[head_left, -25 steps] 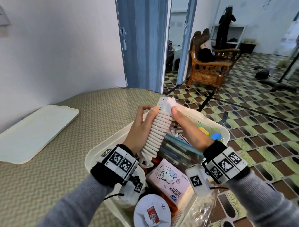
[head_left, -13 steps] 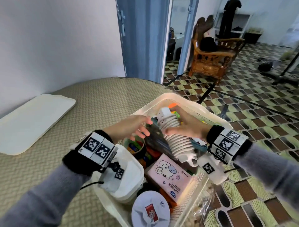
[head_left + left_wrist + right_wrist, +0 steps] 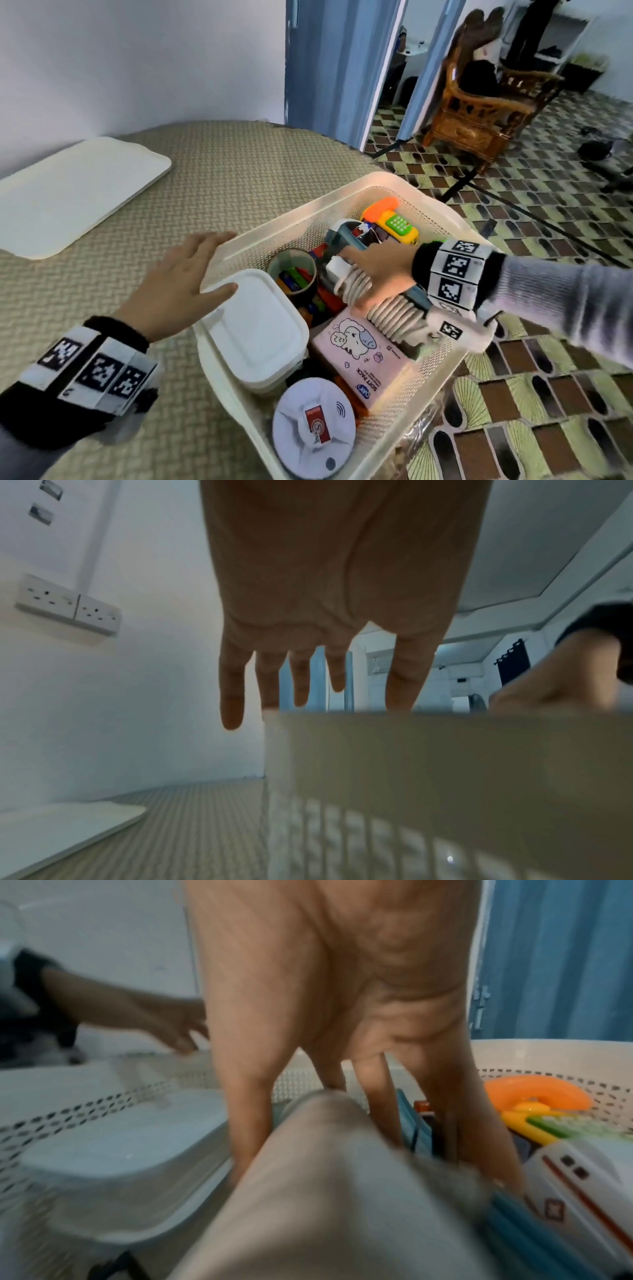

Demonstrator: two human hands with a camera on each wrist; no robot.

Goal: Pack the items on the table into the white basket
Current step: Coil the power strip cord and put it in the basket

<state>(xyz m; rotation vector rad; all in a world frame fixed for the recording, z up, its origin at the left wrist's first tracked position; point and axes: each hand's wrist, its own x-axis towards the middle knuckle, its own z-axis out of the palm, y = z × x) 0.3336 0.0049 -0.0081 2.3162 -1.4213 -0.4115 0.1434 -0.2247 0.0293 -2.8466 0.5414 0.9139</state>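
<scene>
The white basket (image 3: pixel 342 198) stands at the table's right edge, holding several items. My right hand (image 3: pixel 380 267) reaches into it and grips a white power strip wrapped in its cord (image 3: pixel 394 311), which lies across the pink tissue pack (image 3: pixel 363 356). In the right wrist view the thumb and fingers of that hand (image 3: pixel 325 988) straddle the strip (image 3: pixel 325 1191). My left hand (image 3: pixel 191 270) hovers flat and empty over the basket's left rim, fingers straight. The left wrist view shows this hand (image 3: pixel 325 588) above the basket wall (image 3: pixel 445 750).
Also in the basket are a white lidded box (image 3: pixel 253 325), a mug (image 3: pixel 291 270) of small items, a round white device (image 3: pixel 313 428) and a toy phone (image 3: pixel 394 219). A white tray (image 3: pixel 68 192) lies far left on the woven table top (image 3: pixel 222 164). Tiled floor drops away right of the basket.
Both hands held the strip upright above the basket; the right hand has since lowered it inside. The left hand let go and moved left over the rim.
</scene>
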